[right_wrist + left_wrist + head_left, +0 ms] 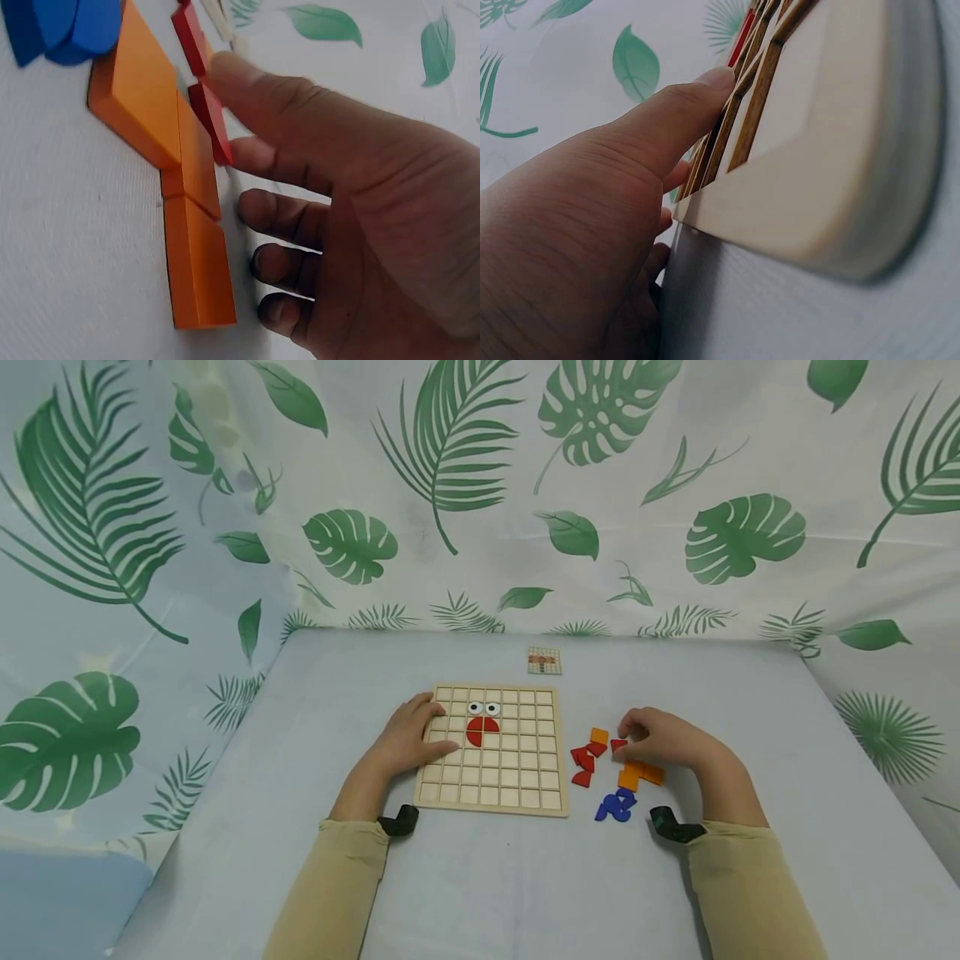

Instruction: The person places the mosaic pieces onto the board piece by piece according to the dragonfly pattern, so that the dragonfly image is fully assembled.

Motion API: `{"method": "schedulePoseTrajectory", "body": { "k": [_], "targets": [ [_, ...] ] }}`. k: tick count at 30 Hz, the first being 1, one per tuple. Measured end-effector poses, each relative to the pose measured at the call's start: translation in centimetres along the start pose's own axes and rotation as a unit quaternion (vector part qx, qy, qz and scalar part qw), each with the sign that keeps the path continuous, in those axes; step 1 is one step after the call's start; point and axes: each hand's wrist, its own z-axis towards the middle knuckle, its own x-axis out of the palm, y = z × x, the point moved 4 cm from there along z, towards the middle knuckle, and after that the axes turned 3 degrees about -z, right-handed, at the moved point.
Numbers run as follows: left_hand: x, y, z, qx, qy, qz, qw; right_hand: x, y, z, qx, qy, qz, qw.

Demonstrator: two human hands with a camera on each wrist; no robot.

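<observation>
A square wooden grid board [517,772] lies flat on the table. On it are two eye pieces [476,707] and several red quarter-circle pieces [475,738]. My left hand [408,735] holds the board's left edge, thumb on the top face and other fingers at the side. The left wrist view shows that thumb [682,101] across the rim. Right of the board, my right hand [663,739] pinches a red piece [212,124] between thumb and forefinger, low at the table. Its remaining fingers curl loosely beside orange square pieces [196,262].
More loose red pieces [582,758] and an orange square [599,736] lie between board and right hand. Blue curved pieces [617,807] are nearer me. A small pattern card [544,661] lies behind the board. Leaf-print cloth [480,552] hangs behind and beside the table.
</observation>
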Motion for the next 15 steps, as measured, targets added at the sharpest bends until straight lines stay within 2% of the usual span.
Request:
{"method": "schedulePoseTrajectory", "body": {
  "k": [15],
  "targets": [
    [0.09, 0.11, 0.06, 0.000, -0.001, -0.004, 1.0000, 0.23, 0.00, 0.19, -0.025, -0.010, -0.013, 0.9995]
  ]
}}
